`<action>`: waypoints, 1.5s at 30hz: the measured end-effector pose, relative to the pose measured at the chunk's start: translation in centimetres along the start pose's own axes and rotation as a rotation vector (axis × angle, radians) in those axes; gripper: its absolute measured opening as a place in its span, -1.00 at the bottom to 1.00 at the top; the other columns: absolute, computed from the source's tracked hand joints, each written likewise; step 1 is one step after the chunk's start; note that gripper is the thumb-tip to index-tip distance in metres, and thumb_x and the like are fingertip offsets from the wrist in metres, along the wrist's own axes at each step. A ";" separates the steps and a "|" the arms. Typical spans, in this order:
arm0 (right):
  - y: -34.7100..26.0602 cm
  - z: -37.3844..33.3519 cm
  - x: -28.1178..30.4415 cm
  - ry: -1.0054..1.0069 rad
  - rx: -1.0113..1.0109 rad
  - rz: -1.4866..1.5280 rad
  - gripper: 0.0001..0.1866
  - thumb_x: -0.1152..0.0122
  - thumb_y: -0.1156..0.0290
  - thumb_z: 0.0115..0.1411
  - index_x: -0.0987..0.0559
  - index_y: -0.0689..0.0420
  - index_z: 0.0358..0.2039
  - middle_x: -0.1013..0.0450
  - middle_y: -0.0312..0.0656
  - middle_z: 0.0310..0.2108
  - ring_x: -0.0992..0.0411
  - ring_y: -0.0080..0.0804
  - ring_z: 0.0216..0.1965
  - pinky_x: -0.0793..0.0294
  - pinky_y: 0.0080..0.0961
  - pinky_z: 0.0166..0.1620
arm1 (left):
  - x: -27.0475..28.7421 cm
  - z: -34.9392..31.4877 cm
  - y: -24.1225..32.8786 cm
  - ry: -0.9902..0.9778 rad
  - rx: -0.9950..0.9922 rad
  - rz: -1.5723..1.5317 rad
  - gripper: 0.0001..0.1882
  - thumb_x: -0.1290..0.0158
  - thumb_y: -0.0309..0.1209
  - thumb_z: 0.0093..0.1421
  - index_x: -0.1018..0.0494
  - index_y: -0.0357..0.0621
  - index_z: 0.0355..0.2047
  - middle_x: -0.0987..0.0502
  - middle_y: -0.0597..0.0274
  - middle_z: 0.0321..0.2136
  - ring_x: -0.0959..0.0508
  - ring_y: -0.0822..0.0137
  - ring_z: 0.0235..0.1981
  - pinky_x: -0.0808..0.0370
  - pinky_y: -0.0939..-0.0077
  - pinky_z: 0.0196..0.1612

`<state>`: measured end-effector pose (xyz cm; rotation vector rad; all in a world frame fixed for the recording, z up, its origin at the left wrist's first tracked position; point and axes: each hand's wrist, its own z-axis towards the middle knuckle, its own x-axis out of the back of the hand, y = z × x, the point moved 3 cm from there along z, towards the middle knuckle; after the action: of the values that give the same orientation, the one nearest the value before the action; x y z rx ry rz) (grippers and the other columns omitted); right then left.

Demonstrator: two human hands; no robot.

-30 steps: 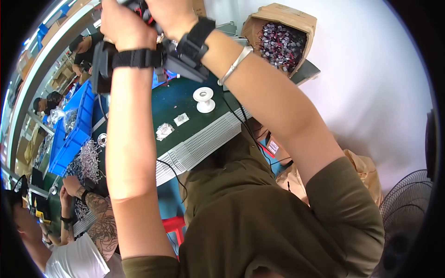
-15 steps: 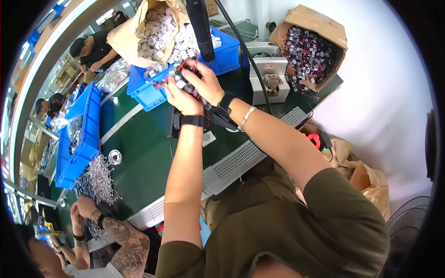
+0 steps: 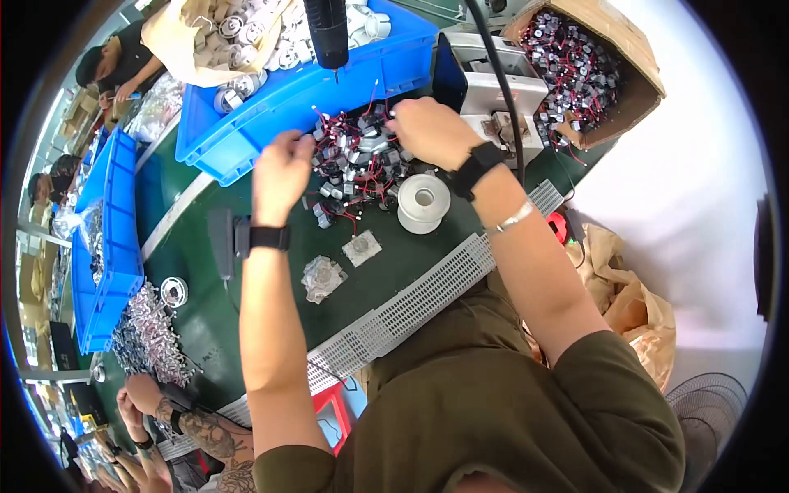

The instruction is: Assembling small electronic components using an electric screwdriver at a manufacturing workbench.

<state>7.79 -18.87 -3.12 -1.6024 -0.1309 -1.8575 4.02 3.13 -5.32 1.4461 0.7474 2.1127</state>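
Green worktable (image 3: 386,271); blue crate (image 3: 246,135), 11 o'clock. Cardboard box (image 3: 629,41), 1 o'clock, much apparently left inside. Red-wired component pile (image 3: 362,156) already out before crate, seemingly all loose. Left hand (image 3: 281,174) at pile's 9 o'clock, right hand (image 3: 440,135) at 1; fingers narrowed, grip unclear.

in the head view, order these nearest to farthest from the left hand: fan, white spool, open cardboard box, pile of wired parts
1. Pile of wired parts, immediately right of the left hand.
2. White spool, at the pile's lower right.
3. Open cardboard box, upper right.
4. Fan, lower right corner.
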 end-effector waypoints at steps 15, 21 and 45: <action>-2.2 -3.2 2.7 0.600 0.259 0.175 -0.78 -0.27 0.41 0.05 -0.54 0.16 -0.28 -0.38 -0.12 -0.31 -0.43 -0.21 -0.35 -0.44 -0.42 -0.32 | -1.9 0.8 1.4 -0.008 -0.067 0.231 -0.67 -0.23 -0.16 -0.03 -0.54 -0.23 -0.51 -0.53 0.05 -0.56 -0.54 0.06 -0.54 -0.45 0.29 -0.44; -4.6 -2.4 0.8 0.253 0.242 0.661 -0.64 -0.28 0.40 0.07 -0.47 0.27 -0.14 -0.42 -0.10 -0.34 -0.46 -0.35 -0.41 -0.47 -0.50 -0.34 | 2.5 -2.3 6.1 0.270 -0.308 0.241 -0.75 -0.18 -0.30 0.05 -0.51 -0.27 -0.43 -0.53 -0.02 -0.49 -0.54 -0.01 -0.47 -0.46 0.26 -0.39; -0.2 -4.3 4.5 -0.010 0.163 0.937 -0.76 -0.35 0.62 -0.09 -0.57 0.24 -0.33 -0.50 -0.06 -0.23 -0.50 -0.31 -0.19 -0.51 -0.52 -0.20 | 4.8 21.7 -12.6 -0.068 -0.736 1.220 -0.66 0.06 -0.45 0.00 -0.51 -0.20 -0.19 -0.58 0.02 -0.26 -0.58 0.03 -0.25 -0.47 0.19 -0.13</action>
<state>3.97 -22.64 0.01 -1.2317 0.3951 -1.0707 23.79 19.28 -4.01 1.6265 -1.1690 2.5905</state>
